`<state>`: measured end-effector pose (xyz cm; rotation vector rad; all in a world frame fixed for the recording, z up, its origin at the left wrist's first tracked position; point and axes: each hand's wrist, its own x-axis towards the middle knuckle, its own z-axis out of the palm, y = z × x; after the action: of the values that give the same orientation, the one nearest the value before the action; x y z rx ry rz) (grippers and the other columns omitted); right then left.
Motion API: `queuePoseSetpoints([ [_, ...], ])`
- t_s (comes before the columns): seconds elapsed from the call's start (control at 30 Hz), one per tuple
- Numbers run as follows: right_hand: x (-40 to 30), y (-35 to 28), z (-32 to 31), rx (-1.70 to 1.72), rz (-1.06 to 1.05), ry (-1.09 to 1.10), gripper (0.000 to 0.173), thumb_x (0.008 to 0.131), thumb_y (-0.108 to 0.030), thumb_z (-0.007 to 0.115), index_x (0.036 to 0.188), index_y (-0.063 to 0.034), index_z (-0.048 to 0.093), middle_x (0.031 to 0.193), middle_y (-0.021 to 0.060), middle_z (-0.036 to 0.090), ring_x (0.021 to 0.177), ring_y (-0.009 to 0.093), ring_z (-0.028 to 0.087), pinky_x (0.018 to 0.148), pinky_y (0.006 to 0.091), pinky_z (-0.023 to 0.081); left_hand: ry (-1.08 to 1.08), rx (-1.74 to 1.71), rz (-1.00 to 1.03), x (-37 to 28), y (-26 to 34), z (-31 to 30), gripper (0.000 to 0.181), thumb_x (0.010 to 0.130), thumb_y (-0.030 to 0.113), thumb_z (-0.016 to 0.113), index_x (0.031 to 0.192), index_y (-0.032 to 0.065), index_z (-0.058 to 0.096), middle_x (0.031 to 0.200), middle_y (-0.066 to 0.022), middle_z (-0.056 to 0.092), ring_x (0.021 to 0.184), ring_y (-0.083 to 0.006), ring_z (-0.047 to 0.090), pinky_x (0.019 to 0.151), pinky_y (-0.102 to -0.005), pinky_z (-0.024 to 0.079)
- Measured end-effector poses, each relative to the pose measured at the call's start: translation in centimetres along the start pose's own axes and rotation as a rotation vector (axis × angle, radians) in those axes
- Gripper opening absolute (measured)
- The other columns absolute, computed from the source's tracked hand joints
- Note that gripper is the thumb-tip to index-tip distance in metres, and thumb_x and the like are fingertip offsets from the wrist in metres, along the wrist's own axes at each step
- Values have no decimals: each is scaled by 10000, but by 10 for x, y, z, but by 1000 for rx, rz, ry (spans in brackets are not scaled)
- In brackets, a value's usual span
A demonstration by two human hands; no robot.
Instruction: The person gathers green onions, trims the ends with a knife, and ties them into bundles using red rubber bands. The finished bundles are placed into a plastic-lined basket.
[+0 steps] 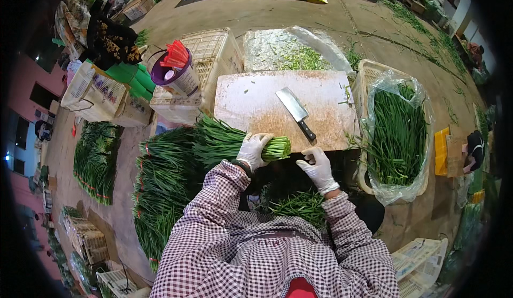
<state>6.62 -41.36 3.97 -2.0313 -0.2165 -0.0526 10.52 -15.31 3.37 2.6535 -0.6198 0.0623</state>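
Observation:
My left hand [253, 152], in a white glove, grips a thick bundle of garlic chives [224, 139]. Its trimmed pale stem ends point right, over the near edge of a stained white cutting board [248, 87]. Just right of the stems, my gloved right hand [317, 169] has its thumb and forefinger apart, and I see nothing between them. A cleaver [294, 107] with a black handle lies on the board, its handle end close above my right hand. More loose greens [300, 208] rest on my lap.
Banded chive bundles [164, 186] are stacked at my left. A purple bucket [176, 77] holding red strips stands on a white plastic crate [218, 53]. At right, a plastic-lined crate [364, 170] holds loose chives. Cut scraps [304, 57] lie beyond the board. Another person [108, 37] is at upper left.

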Motion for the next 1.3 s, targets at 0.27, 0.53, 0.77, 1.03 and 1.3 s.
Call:
queuePoseSetpoints([
  [0.27, -12, -23, 58, -484, -305, 36, 215, 819, -247, 680, 851, -83, 545, 781, 102, 571, 722, 288, 608, 622, 402, 491, -22, -4, -24, -19, 11, 19, 728, 624, 299, 809, 1270, 138, 514, 1212, -98, 584, 1155, -292, 528, 1043, -469, 324],
  [0.53, -29, 0, 51, -348, -253, 48, 152, 825, -160, 687, 886, -60, 591, 828, 117, 613, 739, 328, 617, 636, 395, 499, -134, 53, -59, -24, 4, 31, 784, 588, 272, 818, 1292, 165, 490, 1227, -94, 565, 1190, -277, 511, 1071, -484, 301],
  [0.77, -23, 4, 42, -499, -212, 85, 174, 772, -78, 657, 922, -52, 574, 903, 139, 590, 908, 348, 576, 787, 440, 465, -271, 123, -54, -26, 13, 28, 784, 628, 253, 812, 1329, 154, 474, 1223, -89, 560, 1201, -277, 506, 1109, -511, 255],
  [1.03, 24, 15, 70, -205, 159, -1009, 1011, 715, -362, 819, 1492, -49, 254, 1372, 224, 497, 1249, 338, 505, 1042, 361, 407, -305, 181, 85, -66, 37, 53, 525, 767, 221, 690, 1267, 193, 529, 1236, -31, 546, 1254, -217, 479, 1146, -525, 231],
  [1.3, 8, 70, 91, 381, 490, -961, 919, 736, -261, 828, 1463, -14, 323, 1323, 122, 549, 1170, 183, 541, 1013, 302, 408, -55, 147, -260, -117, 71, 30, 918, 658, 189, 773, 1464, 139, 336, 1465, -138, 358, 1382, -333, 304, 1126, -510, 267],
])
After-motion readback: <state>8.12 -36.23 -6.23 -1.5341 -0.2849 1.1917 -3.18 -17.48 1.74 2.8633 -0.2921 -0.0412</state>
